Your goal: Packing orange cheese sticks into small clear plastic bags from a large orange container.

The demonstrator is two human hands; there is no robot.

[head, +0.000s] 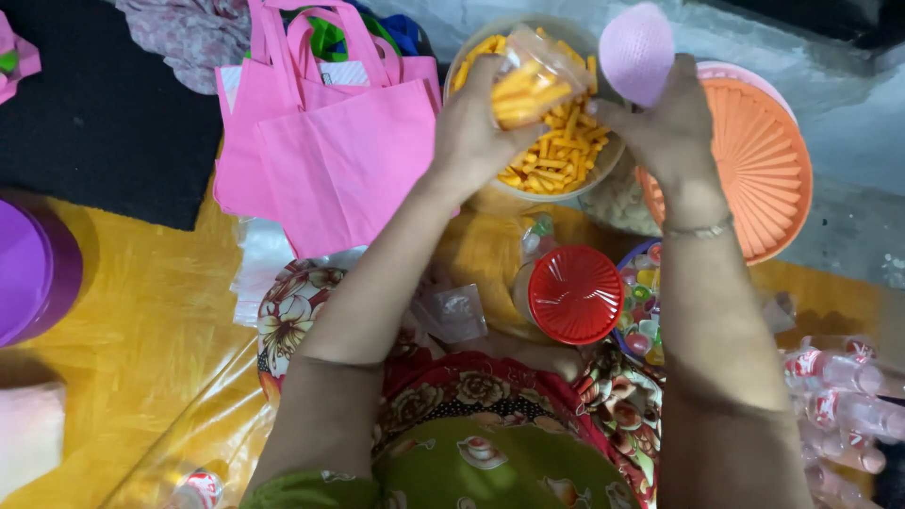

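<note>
I see my left hand [471, 127] gripping a small clear bag [533, 80] of orange snack sticks over one bowl [471, 57] of the same sticks. My right hand [669, 123] pinches the bag's edge while holding one pink scoop [638, 52]. Nearby lie two pink tote bags [330, 141] and one red lid [575, 294].

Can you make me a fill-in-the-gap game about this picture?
1. The left hand holds a small clear bag of ____ snack sticks.
2. The right hand holds a ____ scoop.
3. The jar lid near the lap is ____.
4. The cloth bags are ____.

Missing words: orange, pink, red, pink.
</note>
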